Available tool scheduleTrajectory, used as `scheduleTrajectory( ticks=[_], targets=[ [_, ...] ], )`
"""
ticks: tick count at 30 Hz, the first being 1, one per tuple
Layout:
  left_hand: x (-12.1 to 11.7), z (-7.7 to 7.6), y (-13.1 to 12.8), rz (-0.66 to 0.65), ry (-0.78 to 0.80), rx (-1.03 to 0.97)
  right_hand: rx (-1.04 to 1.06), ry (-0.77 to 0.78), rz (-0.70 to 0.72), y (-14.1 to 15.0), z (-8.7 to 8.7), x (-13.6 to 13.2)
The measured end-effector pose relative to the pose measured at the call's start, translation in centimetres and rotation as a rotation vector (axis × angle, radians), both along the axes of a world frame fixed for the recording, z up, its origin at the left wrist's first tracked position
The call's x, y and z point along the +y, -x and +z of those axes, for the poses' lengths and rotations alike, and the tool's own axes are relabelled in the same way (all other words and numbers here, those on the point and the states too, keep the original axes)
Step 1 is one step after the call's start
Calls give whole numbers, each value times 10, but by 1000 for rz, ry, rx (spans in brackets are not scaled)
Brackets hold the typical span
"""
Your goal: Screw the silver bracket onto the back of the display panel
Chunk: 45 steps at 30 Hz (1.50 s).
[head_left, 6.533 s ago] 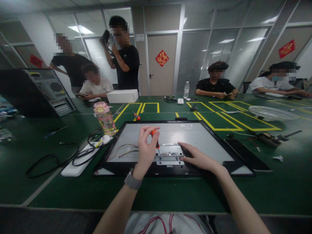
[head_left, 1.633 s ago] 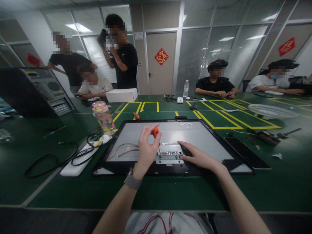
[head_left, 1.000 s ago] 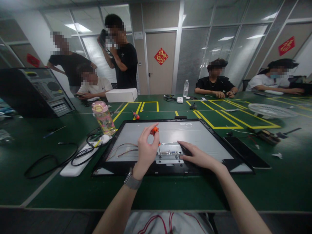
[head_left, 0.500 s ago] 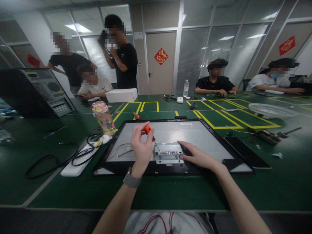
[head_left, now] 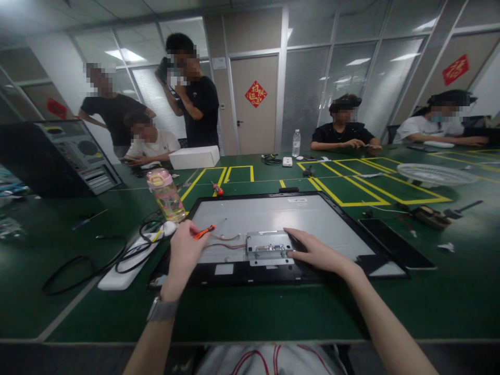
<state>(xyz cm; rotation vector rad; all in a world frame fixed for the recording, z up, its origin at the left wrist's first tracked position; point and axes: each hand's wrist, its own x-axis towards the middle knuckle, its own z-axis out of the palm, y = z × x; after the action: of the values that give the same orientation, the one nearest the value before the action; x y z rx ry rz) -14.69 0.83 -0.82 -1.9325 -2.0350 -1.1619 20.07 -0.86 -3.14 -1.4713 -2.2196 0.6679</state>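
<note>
A flat display panel (head_left: 265, 208) with a silvery back and black frame lies on the table before me. On its near middle sits a metal bracket (head_left: 279, 238) with connector ports, thin wires (head_left: 228, 245) running from its left side. My left hand (head_left: 184, 252) is closed round an orange-and-black screwdriver (head_left: 204, 232), held over the panel's left part, away from the bracket, its shaft pointing right. My right hand (head_left: 322, 252) grips the bracket's right end, fingers at the upper corner and thumb at the lower.
Left of the panel are a white power strip (head_left: 121, 278), black cables and a pink-lided bottle (head_left: 166, 195). A black phone (head_left: 394, 242) lies to the right. A computer case (head_left: 58, 159) stands far left. Several people are across the table.
My left hand has moved left with the screwdriver, away from the bracket, and the screwdriver has tipped from upright to nearly level. My right hand stays at the bracket.
</note>
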Motion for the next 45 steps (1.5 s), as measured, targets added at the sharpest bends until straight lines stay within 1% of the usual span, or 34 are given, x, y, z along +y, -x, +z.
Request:
scheduleTrajectory(
  ticks=[2, 3, 5, 7, 8, 10, 12, 13, 14, 16, 18, 22, 25, 30, 36, 39, 43, 45],
  targets=[
    [-4, -7, 7, -50, 161, 115, 3, 1, 1, 0, 0, 0],
    [-6, -9, 9, -67, 213, 163, 3, 2, 2, 0, 0, 0],
    [-9, -7, 7, -96, 250, 232, -5, 1, 5, 0, 1, 0],
    [-8, 1, 0, -170, 234, 264, -28, -4, 14, 0, 3, 1],
    [-7, 6, -5, -246, 216, 253, -44, -3, 22, 0, 5, 2],
    [-2, 15, -19, -506, 234, 187, -76, 2, 37, 0, 10, 6],
    [5, 21, -35, -735, 332, 161, -103, 9, 54, 0, 16, 12],
    [9, 22, -42, -810, 391, 173, -112, 8, 65, 0, 19, 15],
    [14, 22, -48, -850, 440, 190, -116, 5, 75, 0, 21, 17],
    [21, 20, -58, -885, 511, 216, -99, -5, 108, -1, 22, 22],
    [27, 18, -64, -938, 564, 235, -44, -18, 140, -1, 19, 25],
    [28, 14, -67, -907, 501, 216, 73, -49, 133, -3, 7, 28],
    [27, 11, -67, -901, 472, 185, 111, -50, 119, -4, 3, 28],
    [28, 8, -66, -900, 449, 172, 161, -46, 122, -2, 5, 27],
    [28, 15, -69, -895, 473, 247, 167, -32, 120, -3, 4, 29],
    [27, 15, -69, -881, 472, 256, 178, -34, 124, -3, 4, 29],
    [28, 9, -65, -885, 467, 160, 177, -24, 120, -4, 3, 29],
    [29, 9, -60, -894, 474, 82, 172, -17, 126, -4, 1, 29]
  ],
)
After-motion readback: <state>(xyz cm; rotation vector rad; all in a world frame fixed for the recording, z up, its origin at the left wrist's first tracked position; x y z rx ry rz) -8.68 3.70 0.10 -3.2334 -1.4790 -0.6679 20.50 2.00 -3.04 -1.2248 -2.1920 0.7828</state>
